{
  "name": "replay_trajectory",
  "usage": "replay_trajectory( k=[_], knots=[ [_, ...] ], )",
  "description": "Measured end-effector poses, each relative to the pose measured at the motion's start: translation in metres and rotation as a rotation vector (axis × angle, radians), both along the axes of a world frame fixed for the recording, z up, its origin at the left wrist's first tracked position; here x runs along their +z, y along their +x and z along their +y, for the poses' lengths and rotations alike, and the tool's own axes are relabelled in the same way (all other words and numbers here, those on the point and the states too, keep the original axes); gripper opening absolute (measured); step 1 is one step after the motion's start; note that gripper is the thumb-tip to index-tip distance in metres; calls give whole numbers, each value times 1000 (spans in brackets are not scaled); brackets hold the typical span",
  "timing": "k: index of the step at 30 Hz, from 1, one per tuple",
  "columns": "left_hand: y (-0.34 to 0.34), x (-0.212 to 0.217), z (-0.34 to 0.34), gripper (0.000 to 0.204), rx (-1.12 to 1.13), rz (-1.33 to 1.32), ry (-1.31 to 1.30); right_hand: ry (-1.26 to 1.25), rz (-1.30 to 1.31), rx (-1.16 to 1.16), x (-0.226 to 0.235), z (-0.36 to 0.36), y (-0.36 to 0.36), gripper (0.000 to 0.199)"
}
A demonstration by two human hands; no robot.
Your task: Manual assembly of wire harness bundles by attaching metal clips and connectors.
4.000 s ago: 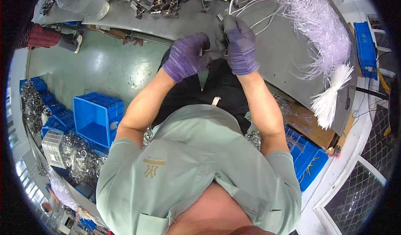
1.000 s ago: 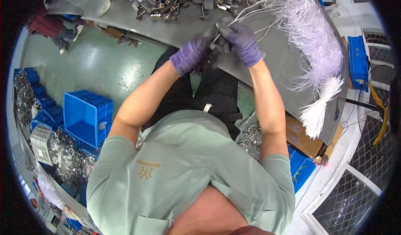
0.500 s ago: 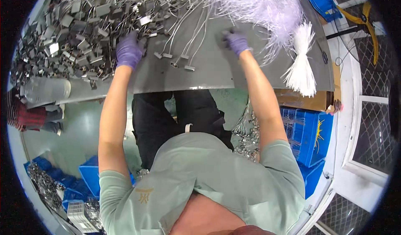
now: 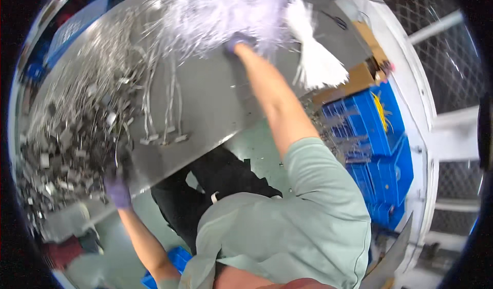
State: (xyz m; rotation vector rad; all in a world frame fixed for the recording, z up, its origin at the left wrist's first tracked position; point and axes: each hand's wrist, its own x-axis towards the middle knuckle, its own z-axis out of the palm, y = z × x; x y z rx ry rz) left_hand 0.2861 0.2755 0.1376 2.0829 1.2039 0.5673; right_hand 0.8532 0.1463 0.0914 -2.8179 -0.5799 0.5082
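Note:
My left hand (image 4: 118, 190), in a purple glove, is at the near edge of a big pile of metal-ended connectors with cables (image 4: 77, 150); motion smears its fingers. My right hand (image 4: 240, 41), gloved the same way, reaches to the near side of a loose heap of thin, pale, shiny strands (image 4: 215, 11). Its fingers are blurred and partly lost against the heap. Between the hands, several cables end in small silver connectors (image 4: 167, 139) lying on the grey tabletop (image 4: 210, 96). A white bundle of strands, gathered at its middle (image 4: 310, 45), lies to the right of the heap.
Dark scissors (image 4: 336, 20) lie on the table at the far right. A cardboard box (image 4: 349, 83) and stacked blue crates (image 4: 382, 160) stand beyond the right edge. A clear plastic container (image 4: 64, 222) sits at the near left corner, with a person in red (image 4: 64, 253) past it.
The view has turned, so the table lies tilted. My right hand has moved from bare tabletop to the pale strands. My left hand has shifted toward the near edge of the connector pile.

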Motion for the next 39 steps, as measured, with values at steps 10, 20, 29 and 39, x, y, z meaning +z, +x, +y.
replay_trajectory(
  k=[10,20,29,39],
  knots=[
    [-12,-2,-42,22,16,-493,-332,695,903,265,0,-74,-159,27],
    [-85,-13,-135,25,245,-728,-609,666,1376,485,-6,-9,-379,29],
    [-184,-27,-232,38,316,-515,-740,976,1071,459,-52,99,-403,33],
    [-233,-61,-237,33,597,-446,-660,1394,1085,91,58,84,-352,33]
  ],
)
